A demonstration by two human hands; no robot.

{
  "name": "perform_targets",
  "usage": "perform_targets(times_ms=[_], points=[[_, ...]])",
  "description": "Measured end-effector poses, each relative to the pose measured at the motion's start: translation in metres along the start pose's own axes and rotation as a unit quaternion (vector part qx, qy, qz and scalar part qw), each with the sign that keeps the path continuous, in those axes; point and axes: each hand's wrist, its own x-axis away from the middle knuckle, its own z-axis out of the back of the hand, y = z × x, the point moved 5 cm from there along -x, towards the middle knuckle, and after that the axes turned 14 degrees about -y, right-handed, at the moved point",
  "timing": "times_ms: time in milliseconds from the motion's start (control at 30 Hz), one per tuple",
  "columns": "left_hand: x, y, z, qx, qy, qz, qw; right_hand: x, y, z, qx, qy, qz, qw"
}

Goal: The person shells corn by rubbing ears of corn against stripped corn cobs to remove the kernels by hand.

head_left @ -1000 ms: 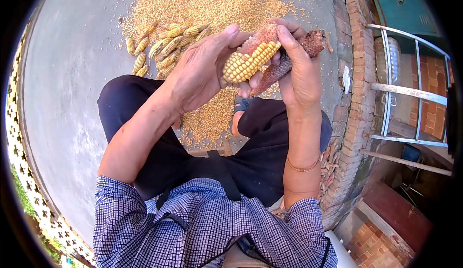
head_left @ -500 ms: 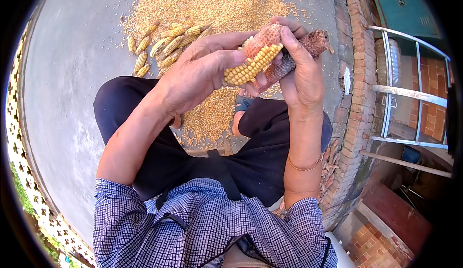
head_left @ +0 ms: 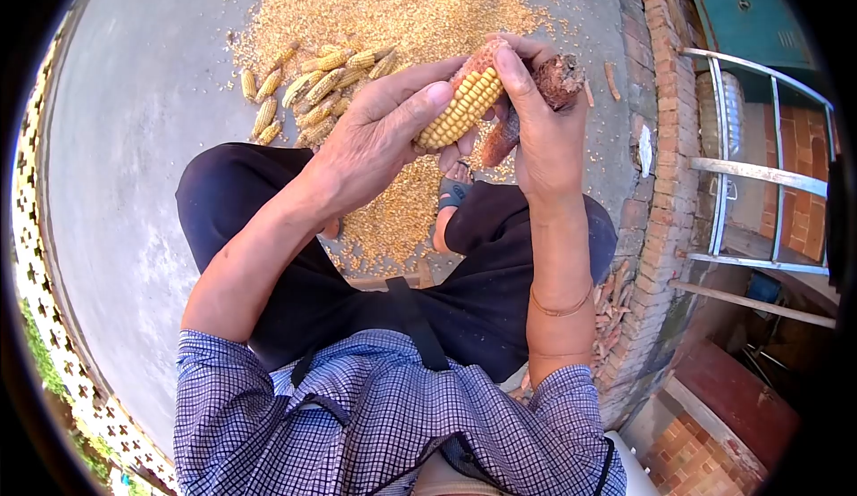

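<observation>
My left hand is wrapped round the lower end of a partly shelled ear of corn, its thumb lying along the kernels. Yellow kernels face me, while a bare pinkish strip shows along the ear's upper edge. In my right hand is a reddish-brown bare corncob, held across the palm behind the thumb. That thumb also presses near the upper tip of the ear. The cob's lower end pokes out below, and my right fingers are partly hidden behind both pieces.
Loose corn kernels lie heaped on the concrete floor, with more between my feet. Several ears of corn rest at the heap's left edge. A low brick edge, a metal ladder-like frame and a pile of bare cobs are at right.
The ear has turned, showing more kernels and less of its bare pink side. The bare cob in my right hand has shifted left and points more toward me.
</observation>
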Motion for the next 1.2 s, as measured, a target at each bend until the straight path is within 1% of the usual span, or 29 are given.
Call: perform_targets(times_ms=[67,133,233,267,333,367,467,533,633,667,733,867,967,1033,1133,1200], points=[[-0.001,-0.002,0.000,0.020,0.015,-0.020,0.999,0.001,0.003,0.000,0.017,-0.008,-0.004,1.000],[-0.002,-0.004,0.001,-0.002,0.008,-0.022,1.000,0.003,0.006,0.001,0.034,-0.006,-0.024,0.999],[-0.005,-0.005,0.000,-0.007,0.016,-0.026,0.999,0.003,0.003,-0.003,0.037,-0.003,0.014,0.999],[-0.006,-0.006,0.000,-0.004,0.021,-0.028,0.999,0.003,0.002,-0.004,0.046,-0.004,0.042,0.998],[-0.007,-0.007,0.002,-0.038,0.028,-0.029,0.998,0.001,0.004,-0.006,0.065,-0.008,0.096,0.993],[-0.007,-0.008,0.002,-0.054,0.031,-0.028,0.998,0.001,0.004,-0.006,0.059,-0.013,0.089,0.994],[-0.011,-0.014,0.000,0.017,-0.045,-0.020,0.999,0.002,0.004,-0.004,0.047,-0.033,0.052,0.997],[-0.012,-0.015,-0.005,0.080,-0.048,-0.032,0.995,0.005,0.003,-0.001,0.047,-0.049,0.009,0.998],[-0.014,-0.014,-0.006,0.147,-0.055,-0.036,0.987,0.004,0.001,0.001,-0.006,-0.056,-0.027,0.998],[-0.014,-0.014,-0.007,0.166,-0.057,-0.034,0.984,0.005,0.000,0.001,-0.018,-0.075,-0.036,0.996],[-0.012,-0.008,-0.008,0.157,-0.055,-0.033,0.985,0.006,-0.001,0.002,-0.041,-0.113,-0.056,0.991],[-0.010,-0.003,-0.008,0.181,-0.081,-0.049,0.979,0.003,0.001,0.004,-0.061,-0.116,-0.036,0.991],[-0.008,0.000,-0.009,0.198,-0.082,-0.038,0.976,0.002,0.002,0.004,-0.052,-0.118,-0.027,0.991],[-0.006,0.003,-0.009,0.170,-0.091,-0.037,0.980,0.002,0.001,0.003,-0.046,-0.112,-0.023,0.992],[-0.004,0.010,-0.012,0.123,-0.103,-0.049,0.986,0.001,0.002,0.005,-0.054,-0.137,-0.010,0.989],[-0.003,0.011,-0.012,0.088,-0.104,-0.055,0.989,0.000,-0.001,0.004,-0.056,-0.164,0.016,0.985]])
